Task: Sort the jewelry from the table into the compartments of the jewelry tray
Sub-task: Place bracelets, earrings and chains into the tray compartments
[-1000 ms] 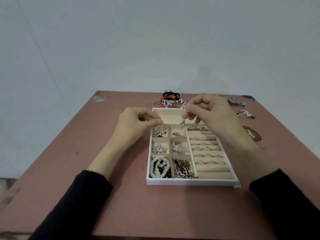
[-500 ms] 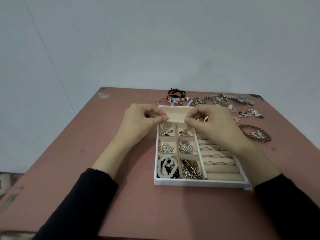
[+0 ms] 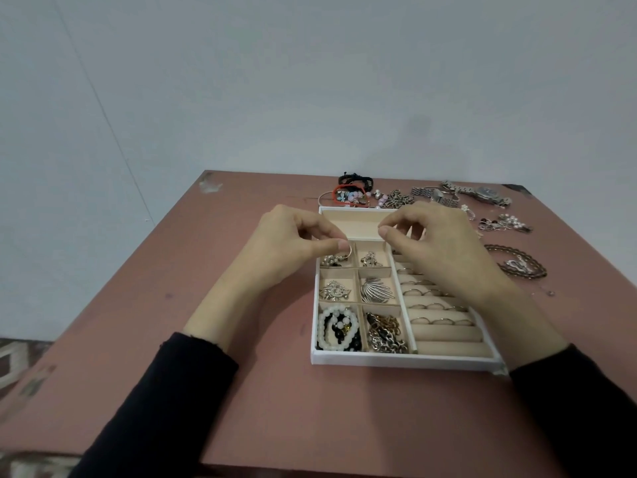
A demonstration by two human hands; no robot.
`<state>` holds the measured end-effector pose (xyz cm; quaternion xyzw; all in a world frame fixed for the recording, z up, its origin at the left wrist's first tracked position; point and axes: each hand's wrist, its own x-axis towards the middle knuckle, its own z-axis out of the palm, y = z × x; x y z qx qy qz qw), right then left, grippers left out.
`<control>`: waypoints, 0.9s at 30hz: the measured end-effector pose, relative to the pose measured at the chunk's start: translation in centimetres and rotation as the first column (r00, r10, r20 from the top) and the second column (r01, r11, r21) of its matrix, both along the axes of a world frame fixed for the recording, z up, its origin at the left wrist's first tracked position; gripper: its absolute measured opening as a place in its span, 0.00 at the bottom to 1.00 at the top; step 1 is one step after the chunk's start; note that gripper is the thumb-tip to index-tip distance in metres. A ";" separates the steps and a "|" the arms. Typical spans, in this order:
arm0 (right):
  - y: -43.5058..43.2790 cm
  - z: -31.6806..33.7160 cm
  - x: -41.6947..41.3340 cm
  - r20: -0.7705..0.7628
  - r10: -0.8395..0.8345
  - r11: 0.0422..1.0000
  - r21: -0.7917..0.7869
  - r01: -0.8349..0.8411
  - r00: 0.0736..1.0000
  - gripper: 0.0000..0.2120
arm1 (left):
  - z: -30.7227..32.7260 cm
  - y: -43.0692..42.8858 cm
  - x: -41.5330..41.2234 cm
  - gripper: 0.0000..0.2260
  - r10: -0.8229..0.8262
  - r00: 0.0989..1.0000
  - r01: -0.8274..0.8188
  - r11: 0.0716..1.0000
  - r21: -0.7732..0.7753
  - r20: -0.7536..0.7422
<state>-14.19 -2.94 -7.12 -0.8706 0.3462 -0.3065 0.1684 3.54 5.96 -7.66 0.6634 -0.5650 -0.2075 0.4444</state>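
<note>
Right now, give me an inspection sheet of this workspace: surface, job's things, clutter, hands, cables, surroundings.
Surface: reddish-brown table, scuffed at far left corner.
Job's things: white jewelry tray, six small compartments hold pieces, with a white bead bracelet and a chain nearest; rings in the roll slots; unsorted pieces on the table beyond and right of it, including a watch and a brown necklace.
Clutter: nothing seen.
Hands: left hand pinches a thin ring over the far-left small compartment; right hand has fingers curled, thumb to forefinger, contents too small to tell.
Cables: nothing seen.
Surroundings: plain pale wall; patterned floor lower left.
</note>
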 end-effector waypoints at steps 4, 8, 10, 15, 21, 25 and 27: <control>0.1 0.1 -0.1 0.015 0.000 1.000 0.017 0.000 1.000 0.05 | 0.0 0.1 0.0 0.02 0.029 0.999 -0.029 1.000 0.009 0.025; 0.3 0.1 -0.2 0.029 -0.001 1.000 0.022 0.001 1.000 0.05 | 0.2 0.2 -0.1 0.01 0.025 1.000 -0.025 1.000 0.003 -0.005; 0.2 0.1 -0.2 0.028 -0.009 1.000 0.018 0.009 1.000 0.05 | 0.4 0.3 -0.3 0.01 -0.005 1.000 0.005 1.000 0.000 -0.028; -0.6 0.5 -1.1 0.127 -0.063 0.997 0.055 0.057 0.990 0.04 | 1.0 0.2 -1.9 0.02 -0.078 0.997 0.078 0.996 -0.037 -0.007; -1.4 0.8 -2.5 0.234 -0.135 0.988 0.104 0.113 0.963 0.05 | 1.8 -0.1 -5.8 0.02 -0.204 0.966 0.202 0.979 0.027 0.156; -1.7 0.8 -2.8 0.284 -0.166 0.982 0.135 0.132 0.944 0.06 | 1.9 0.0 -8.0 0.03 -0.264 0.933 0.261 0.964 0.045 0.244; -1.9 0.8 -2.8 0.283 -0.176 0.981 0.127 0.145 0.943 0.06 | 1.9 0.1 -8.7 0.02 -0.300 0.922 0.293 0.954 0.063 0.247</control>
